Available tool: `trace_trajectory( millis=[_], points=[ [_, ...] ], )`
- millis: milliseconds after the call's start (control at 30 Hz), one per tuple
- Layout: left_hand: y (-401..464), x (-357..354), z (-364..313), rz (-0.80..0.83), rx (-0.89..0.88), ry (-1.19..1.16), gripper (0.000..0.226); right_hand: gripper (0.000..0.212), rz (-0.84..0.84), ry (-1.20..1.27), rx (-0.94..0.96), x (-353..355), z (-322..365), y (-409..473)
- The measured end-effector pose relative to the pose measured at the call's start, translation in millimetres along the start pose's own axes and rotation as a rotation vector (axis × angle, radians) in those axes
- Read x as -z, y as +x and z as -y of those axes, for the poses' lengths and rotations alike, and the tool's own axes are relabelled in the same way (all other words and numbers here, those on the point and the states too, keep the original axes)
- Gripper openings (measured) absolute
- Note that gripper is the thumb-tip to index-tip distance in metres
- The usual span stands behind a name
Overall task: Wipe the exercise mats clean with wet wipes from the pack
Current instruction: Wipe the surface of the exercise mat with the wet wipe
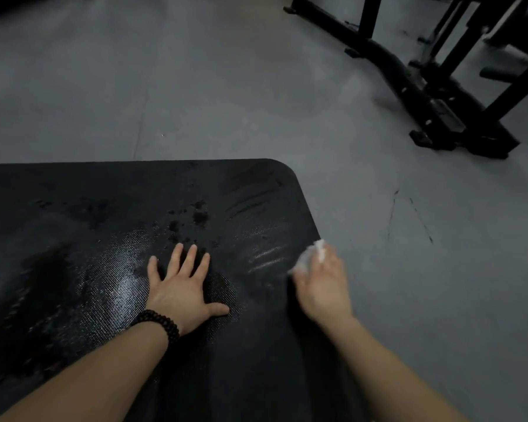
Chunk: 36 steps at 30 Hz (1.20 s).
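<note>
Wiping of an exercise mat, partly complete. A black textured exercise mat [110, 269] fills the lower left of the frame, its rounded corner reaching toward the centre on a grey floor [165, 86]. Wet streaks and dark damp patches show near that corner and along the mat's right edge, with scattered droplets above the left hand; this part appears to have been wiped, judging by the sheen. How much of the mat outside the frame is clean cannot be told, and no other mat and no pack of wipes is in view, so the remainder of the task cannot be gauged.

The left hand [182, 290], below centre, lies flat on the mat with straight, spread fingers, pressing it down; a dark bead bracelet [159, 324] circles its wrist. The right hand [322, 284], right of centre at the mat's right edge, holds a crumpled white wet wipe [313, 254] at its fingertips; the hand is blurred, so the exact grip is unclear. Black gym equipment frames [424, 83] occupy the upper right.
</note>
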<state>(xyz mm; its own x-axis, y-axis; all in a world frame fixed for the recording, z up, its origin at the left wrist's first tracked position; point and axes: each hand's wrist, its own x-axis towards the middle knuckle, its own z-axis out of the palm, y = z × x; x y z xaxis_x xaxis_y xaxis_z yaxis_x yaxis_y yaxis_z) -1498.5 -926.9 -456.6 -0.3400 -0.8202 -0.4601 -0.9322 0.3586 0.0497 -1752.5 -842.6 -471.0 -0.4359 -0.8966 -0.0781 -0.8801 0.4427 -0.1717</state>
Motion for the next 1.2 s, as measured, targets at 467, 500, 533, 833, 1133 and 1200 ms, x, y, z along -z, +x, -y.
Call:
trace_trajectory(
  millis=[467, 500, 533, 833, 1133, 1200],
  points=[
    [2, 0, -6, -0.024, -0.087, 0.033, 0.109, 0.082, 0.097, 0.054, -0.164, -10, 0, -43],
    [3, -1, -8, -0.022, -0.104, 0.006, 0.106, 0.086, 0.109, 0.022, -0.084, -15, 11, -50],
    [4, -3, -9, -0.010, -0.113, -0.022, 0.103, 0.088, 0.117, 0.009, 0.037, -19, 28, -59],
    [0, -8, -5, 0.095, -0.168, 0.003, 0.148, 0.079, 0.009, 0.065, -0.206, -5, -8, -67],
    [-1, -16, -8, 0.036, -0.218, -0.039, 0.145, 0.081, 0.043, 0.115, 0.071, -7, 31, -99],
    [-3, -18, -11, 0.024, -0.277, -0.058, 0.138, 0.079, -0.044, 0.042, -0.182, -3, -11, -91]
  ],
)
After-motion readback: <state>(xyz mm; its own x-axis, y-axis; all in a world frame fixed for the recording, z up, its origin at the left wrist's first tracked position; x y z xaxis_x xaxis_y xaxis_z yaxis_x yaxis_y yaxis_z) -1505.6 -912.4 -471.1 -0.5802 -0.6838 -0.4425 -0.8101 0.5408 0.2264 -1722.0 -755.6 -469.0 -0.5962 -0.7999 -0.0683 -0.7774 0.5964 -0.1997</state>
